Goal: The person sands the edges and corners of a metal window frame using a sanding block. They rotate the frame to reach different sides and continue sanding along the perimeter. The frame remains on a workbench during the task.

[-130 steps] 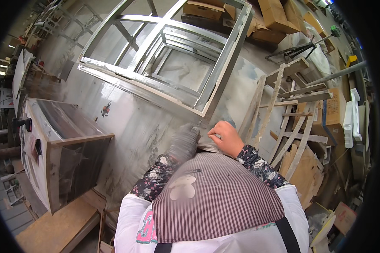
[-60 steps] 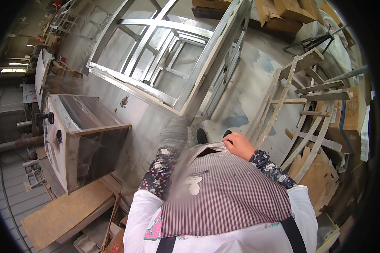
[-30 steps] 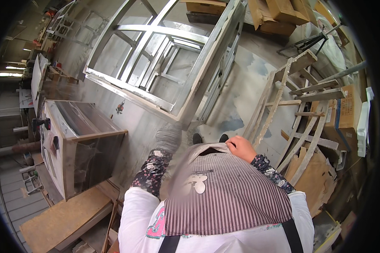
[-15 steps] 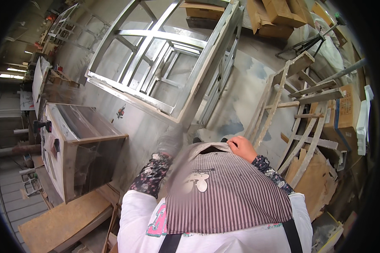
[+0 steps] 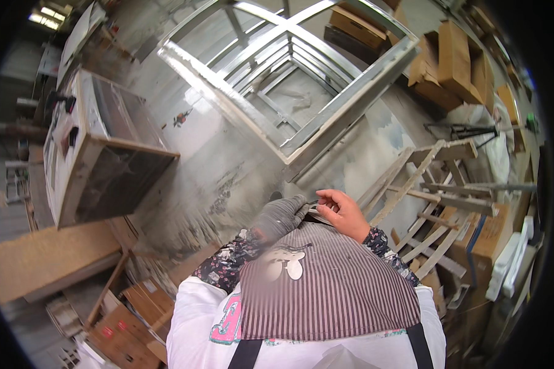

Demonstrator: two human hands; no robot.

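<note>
Both my hands meet in front of the grey striped apron (image 5: 345, 280), by its dark pocket opening. My left hand (image 5: 281, 216), in a dusty grey glove, has its fingers closed beside the opening. My bare right hand (image 5: 343, 214) faces it with bent fingers, thumb and forefinger near together. Something small and dark shows between the fingertips, too small to name. Beyond my hands stands a large welded metal frame (image 5: 287, 147) of square tubes, its nearest corner pointing toward me.
A plastic-wrapped cabinet (image 5: 126, 178) stands at left, with a drill (image 5: 61, 101) on it. Below lies a wooden board (image 5: 49, 255). A wooden trestle (image 5: 406, 178), cardboard boxes (image 5: 458, 64) and a black tripod (image 5: 474, 131) are at right. A small tool (image 5: 181, 118) lies on the dusty floor.
My left hand has come right, up to my right hand. The right hand has shifted slightly left and its fingers now point toward the glove. The view has turned, so the metal frame appears further right.
</note>
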